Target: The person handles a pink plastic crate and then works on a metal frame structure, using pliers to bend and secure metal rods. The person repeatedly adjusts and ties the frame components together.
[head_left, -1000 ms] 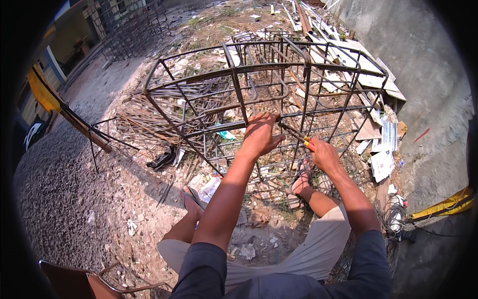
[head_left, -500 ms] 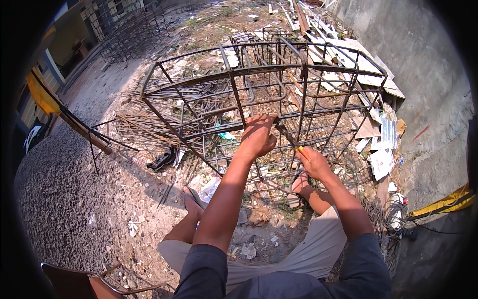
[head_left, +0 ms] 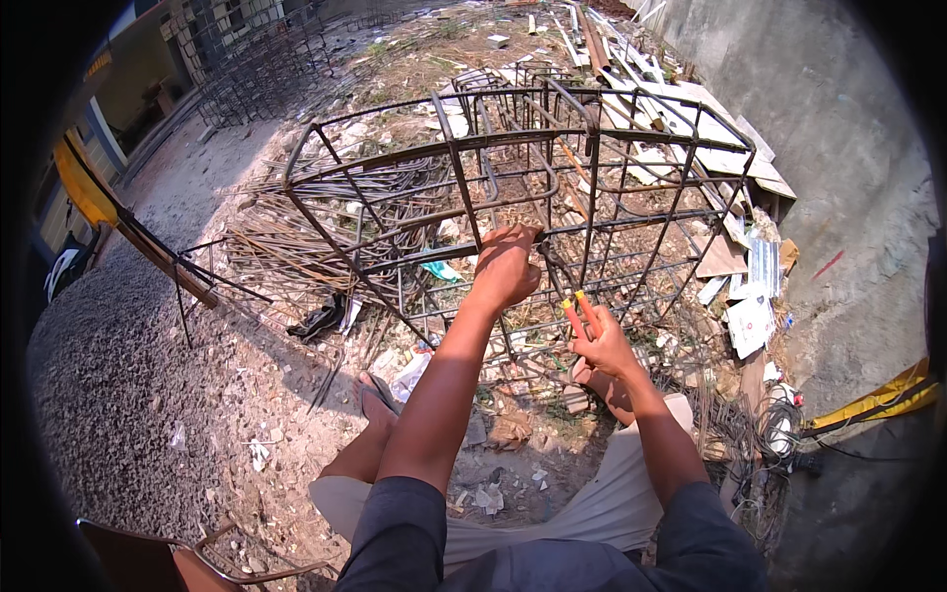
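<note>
A cage of steel rebar (head_left: 449, 148) stands before me, with long bars crossed by bent rectangular stirrups. My left hand (head_left: 508, 266) is closed around a horizontal bar at the cage's near side, beside an upright stirrup leg. To its right, my right hand (head_left: 607, 345) grips a pair of pincers (head_left: 580, 314) by orange-red handles with yellow near their ends. The handles are slightly apart. The dark jaws reach up to the bar just right of my left hand; whether they hold tie wire is too small to tell.
Loose rods (head_left: 306, 237) lie left of the cage, beyond a gravel heap (head_left: 118, 395). White boards (head_left: 710, 128) lie along the concrete wall (head_left: 838, 178) at right. Coiled wire (head_left: 774, 424) sits near my right leg, a chair (head_left: 148, 557) at lower left. Rubble covers the ground.
My right hand has turned and moved slightly left and down, so both pincer handles now show and stand apart. My left hand keeps its hold on the bar.
</note>
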Available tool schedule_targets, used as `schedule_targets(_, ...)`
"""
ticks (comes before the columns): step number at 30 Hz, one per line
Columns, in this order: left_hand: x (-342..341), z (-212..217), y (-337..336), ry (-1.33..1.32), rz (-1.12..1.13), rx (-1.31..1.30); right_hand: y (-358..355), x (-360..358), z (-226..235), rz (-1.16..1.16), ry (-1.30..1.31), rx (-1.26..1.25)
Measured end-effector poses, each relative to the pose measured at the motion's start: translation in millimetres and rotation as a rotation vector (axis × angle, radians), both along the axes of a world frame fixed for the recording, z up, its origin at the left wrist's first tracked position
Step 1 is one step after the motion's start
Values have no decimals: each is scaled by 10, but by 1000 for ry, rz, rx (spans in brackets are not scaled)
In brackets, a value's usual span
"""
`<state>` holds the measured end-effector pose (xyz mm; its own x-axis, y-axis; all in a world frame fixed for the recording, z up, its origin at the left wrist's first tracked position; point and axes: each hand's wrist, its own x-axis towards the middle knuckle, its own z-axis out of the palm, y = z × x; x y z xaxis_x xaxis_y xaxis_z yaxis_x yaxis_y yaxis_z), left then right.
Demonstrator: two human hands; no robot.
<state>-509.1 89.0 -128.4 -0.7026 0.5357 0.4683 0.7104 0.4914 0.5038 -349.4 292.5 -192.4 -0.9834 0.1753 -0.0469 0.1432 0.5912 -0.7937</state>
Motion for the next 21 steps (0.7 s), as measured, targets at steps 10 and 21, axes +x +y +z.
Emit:
schedule_targets(10, 48, 15, 51, 27, 7, -30, -118, -122, -170, -243, 241, 551)
schedule_targets(21, 51, 0, 35, 59, 13, -34, 329, -273, -155, 390, -652, -1334)
